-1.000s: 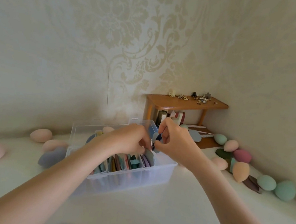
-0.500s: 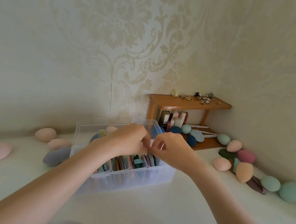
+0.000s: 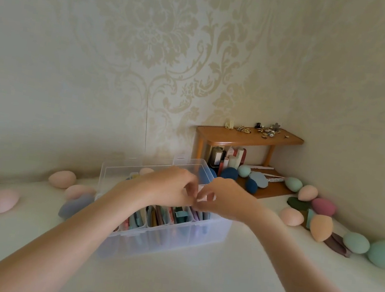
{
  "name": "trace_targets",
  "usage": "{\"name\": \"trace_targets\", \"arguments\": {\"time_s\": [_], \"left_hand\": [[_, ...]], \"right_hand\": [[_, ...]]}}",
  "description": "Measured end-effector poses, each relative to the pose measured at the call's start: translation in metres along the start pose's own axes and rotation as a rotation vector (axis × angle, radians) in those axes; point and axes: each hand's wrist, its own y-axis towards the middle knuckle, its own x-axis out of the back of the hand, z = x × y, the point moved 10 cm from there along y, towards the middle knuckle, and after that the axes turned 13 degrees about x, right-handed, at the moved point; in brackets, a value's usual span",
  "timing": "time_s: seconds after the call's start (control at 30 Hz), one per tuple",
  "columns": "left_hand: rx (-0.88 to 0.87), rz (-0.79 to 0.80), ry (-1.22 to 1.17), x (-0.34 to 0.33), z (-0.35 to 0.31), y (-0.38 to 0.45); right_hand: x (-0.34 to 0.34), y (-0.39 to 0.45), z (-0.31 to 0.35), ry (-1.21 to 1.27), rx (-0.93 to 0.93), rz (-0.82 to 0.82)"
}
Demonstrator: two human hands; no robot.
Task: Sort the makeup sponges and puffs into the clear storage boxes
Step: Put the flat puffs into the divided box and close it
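Both hands have come down from chest height to the clear box (image 3: 164,240). Left hand (image 3: 168,188) and right hand (image 3: 225,199) meet fingertip to fingertip, fingers curled; what they pinch cannot be told. The puff seems tucked among the upright puffs (image 3: 165,217); loose sponges (image 3: 320,227) remain outside.

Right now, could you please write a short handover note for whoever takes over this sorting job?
Left hand and right hand meet over the clear box, fingers curled; whether they pinch anything is unclear.
Done: flat puffs stand filed in the box's front compartments.
Left: loose sponges, such as the pink sponge on the left, the orange sponge on the right and the dark blue sponge on the wooden shelf.
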Motion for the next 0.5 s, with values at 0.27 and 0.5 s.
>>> {"name": "trace_targets", "arguments": {"time_s": [0.27,0.5], "left_hand": [[-0.146,0.006,-0.065,0.002,-0.034,0.019],[-0.152,0.061,-0.029,-0.014,-0.035,0.029]], "right_hand": [[0.064,-0.039,-0.134,-0.010,-0.445,-0.305],[0.020,-0.018,-0.199,-0.050,-0.493,-0.163]]}}
